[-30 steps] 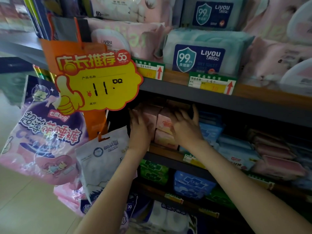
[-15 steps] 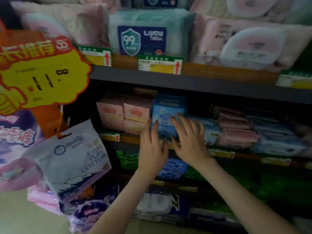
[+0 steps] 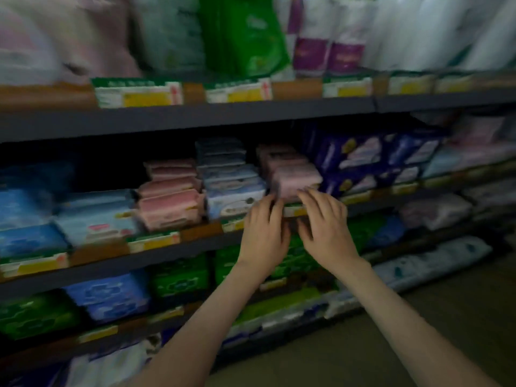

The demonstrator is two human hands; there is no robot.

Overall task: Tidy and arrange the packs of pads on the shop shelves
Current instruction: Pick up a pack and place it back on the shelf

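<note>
Packs of pads sit stacked on the middle shelf. The left hand and right hand are side by side before its front edge, perhaps touching the packs.

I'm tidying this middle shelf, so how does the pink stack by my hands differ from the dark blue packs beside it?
The pink stack is pale; the dark blue packs carry white and yellow print. The pink stack sits just above the left hand and right hand; the dark blue packs lie further right, untouched. Both share one shelf.

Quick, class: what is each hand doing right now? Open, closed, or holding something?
Left hand: open, fingers straight, holding nothing.
Right hand: open, fingertips by the pink packs, gripping nothing; too blurred to tell whether they touch.
</note>
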